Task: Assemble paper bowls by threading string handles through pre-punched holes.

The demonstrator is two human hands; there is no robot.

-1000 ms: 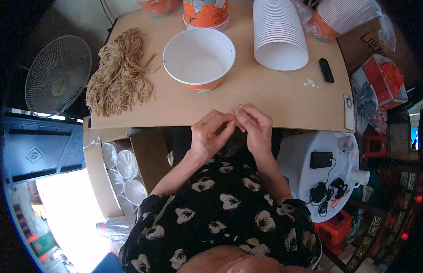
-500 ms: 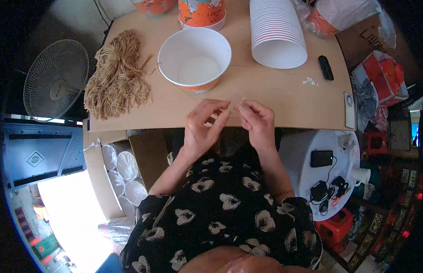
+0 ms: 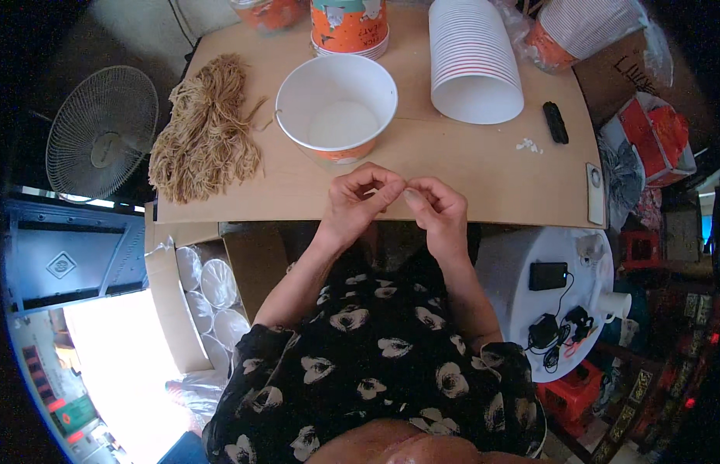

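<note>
Fingers (image 3: 390,192) of the left hand (image 3: 350,205) and right hand (image 3: 445,219) pinch narrowly; whether they hold anything, I cannot tell. Just beyond stands the open bucket (image 3: 336,104), between twine bundle (image 3: 207,135) and nested buckets (image 3: 474,62). The tips, apart half a second ago, now meet.

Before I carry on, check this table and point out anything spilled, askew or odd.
Small white scraps lie scattered on the tabletop near the black oblong object, looking like stray litter. A few strands also poke out from the tan twine bundle toward the open paper bucket. No damage stands out.
</note>
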